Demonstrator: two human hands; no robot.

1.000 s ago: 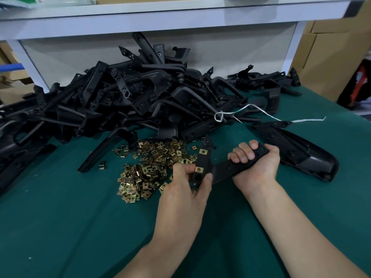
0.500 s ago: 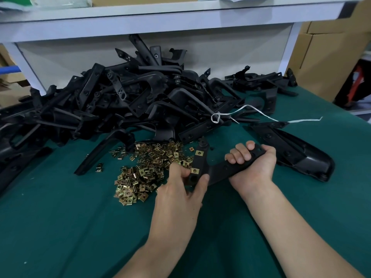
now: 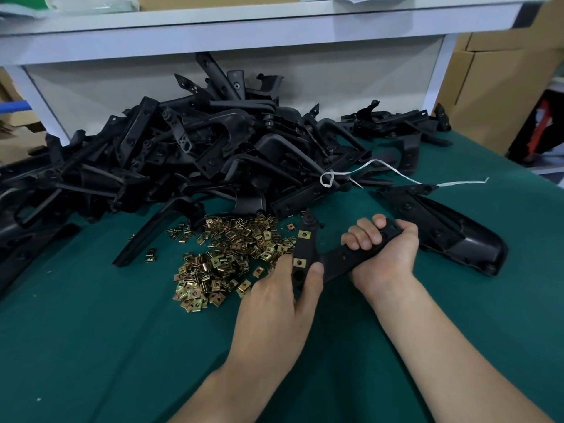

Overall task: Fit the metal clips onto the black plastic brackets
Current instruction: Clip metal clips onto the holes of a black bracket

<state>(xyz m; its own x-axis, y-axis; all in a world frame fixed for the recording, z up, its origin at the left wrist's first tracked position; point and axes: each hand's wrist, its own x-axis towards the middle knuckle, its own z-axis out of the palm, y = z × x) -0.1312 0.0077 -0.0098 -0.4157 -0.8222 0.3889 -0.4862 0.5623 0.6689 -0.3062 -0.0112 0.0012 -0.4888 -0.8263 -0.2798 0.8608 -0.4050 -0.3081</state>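
A black plastic bracket is held just above the green table. My right hand grips its right arm, fingers curled over the top. My left hand pinches the bracket's left arm near its lower end, thumb on the front face. Two brass metal clips sit on that arm, an upper clip and a lower clip. A heap of loose brass clips lies on the cloth just left of my left hand.
A big pile of black brackets fills the back of the green table. A long black moulded part lies right of my right hand. White string trails across the pile. A white shelf frame and cardboard boxes stand behind.
My left hand has slid slightly down the bracket's left arm; both hands keep their hold. The view shifted a little; the bracket stays in place.
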